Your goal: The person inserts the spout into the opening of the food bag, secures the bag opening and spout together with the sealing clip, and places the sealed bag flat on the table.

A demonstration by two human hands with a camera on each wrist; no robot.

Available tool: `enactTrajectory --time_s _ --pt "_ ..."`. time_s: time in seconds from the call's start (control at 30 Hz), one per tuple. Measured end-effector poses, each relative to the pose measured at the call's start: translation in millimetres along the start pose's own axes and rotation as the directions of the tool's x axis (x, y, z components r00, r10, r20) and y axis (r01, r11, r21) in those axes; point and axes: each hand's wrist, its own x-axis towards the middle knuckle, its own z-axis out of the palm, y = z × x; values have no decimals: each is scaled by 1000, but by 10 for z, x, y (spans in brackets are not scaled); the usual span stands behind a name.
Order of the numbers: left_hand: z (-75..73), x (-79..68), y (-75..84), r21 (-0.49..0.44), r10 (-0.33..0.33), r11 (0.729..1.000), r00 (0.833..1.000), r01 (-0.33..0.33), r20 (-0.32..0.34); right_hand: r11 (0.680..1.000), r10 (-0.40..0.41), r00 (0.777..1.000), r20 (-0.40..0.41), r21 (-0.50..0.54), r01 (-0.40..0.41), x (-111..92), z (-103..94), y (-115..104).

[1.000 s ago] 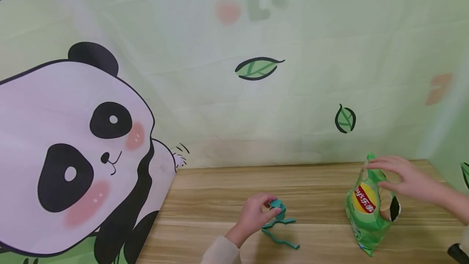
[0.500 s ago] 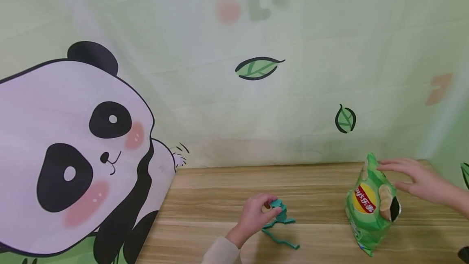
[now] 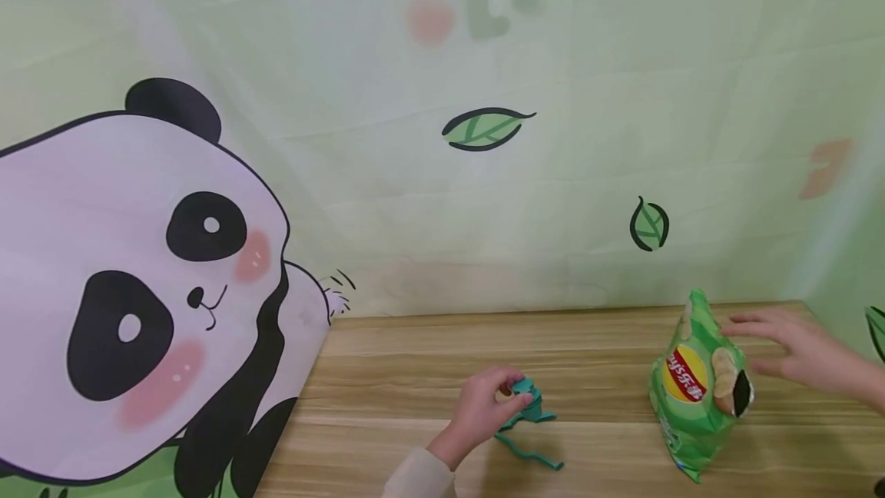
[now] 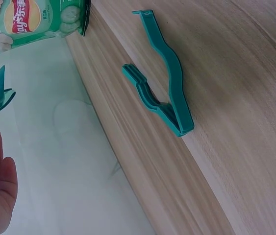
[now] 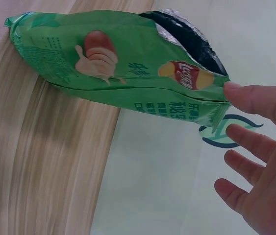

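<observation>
My left hand [image 3: 484, 410] pinches a teal ridged piece [image 3: 530, 398] between thumb and fingers; in the left wrist view it has a pointed end, and its exact kind cannot be made out. Just below it, a teal bag clip [image 4: 176, 83] lies on the table, its two wavy arms spread apart. On the right stands a green Lay's chip bag [image 3: 691, 421], torn at one upper side, with silver lining showing in the right wrist view. My right hand [image 3: 802, 348] is beside the bag's upper part, fingers spread, holding nothing.
A wood-grain table [image 3: 387, 352] runs under everything. Behind it hangs a pale green cloth [image 3: 553, 252] printed with a large panda [image 3: 207, 375] and leaves; it borders the table at the back and left.
My right hand has drawn away from the chip bag toward the right. The bag stays upright in its place. My left hand keeps its hold on the teal piece, almost still.
</observation>
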Motion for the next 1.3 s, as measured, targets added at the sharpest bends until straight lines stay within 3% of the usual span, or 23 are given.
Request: enactTrajectory --time_s 0.23,0.6,1.0,1.3 --pt "17 4 -1 9 -23 1000 1000 23 16 991 74 989 125 103 -87 -10 7 -53" --pt "36 -14 -17 18 7 1000 1000 -7 2 981 98 984 147 152 -120 25 -1 -105" --pt "37 -19 -23 -8 10 1000 1000 -9 8 996 -6 999 -42 85 10 78 126 -179" --pt "47 -23 -33 -2 11 1000 1000 -11 1 999 -14 998 -53 39 16 83 168 -258"
